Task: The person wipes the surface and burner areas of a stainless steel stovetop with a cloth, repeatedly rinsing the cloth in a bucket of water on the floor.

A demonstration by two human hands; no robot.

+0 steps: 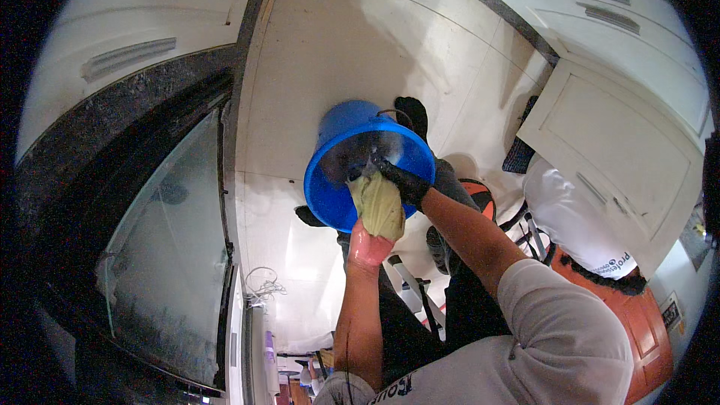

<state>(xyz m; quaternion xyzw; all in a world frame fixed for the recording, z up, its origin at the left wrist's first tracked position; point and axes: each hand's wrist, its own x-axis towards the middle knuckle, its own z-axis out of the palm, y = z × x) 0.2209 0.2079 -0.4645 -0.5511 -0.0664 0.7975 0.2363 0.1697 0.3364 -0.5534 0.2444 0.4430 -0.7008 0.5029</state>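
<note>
A blue plastic bucket (337, 152) with a handle stands below me, its mouth towards me. Over its opening, a wet yellowish-green cloth (378, 208) covers the palm side and fingers of my left hand (370, 244); the wrist and lower palm are bare and wet. My right hand (400, 180), in a black glove, reaches into the bucket and touches the upper end of the cloth. The dark bucket interior hides its fingertips, so its hold is unclear.
An oven-like recess with a glass door (169, 236) is at left. White cabinet doors (613, 152) are at right, beside a bent-over person in a white shirt (568, 219). A folding metal frame (413, 287) stands under me. Loose white cable (264, 287) lies at lower left.
</note>
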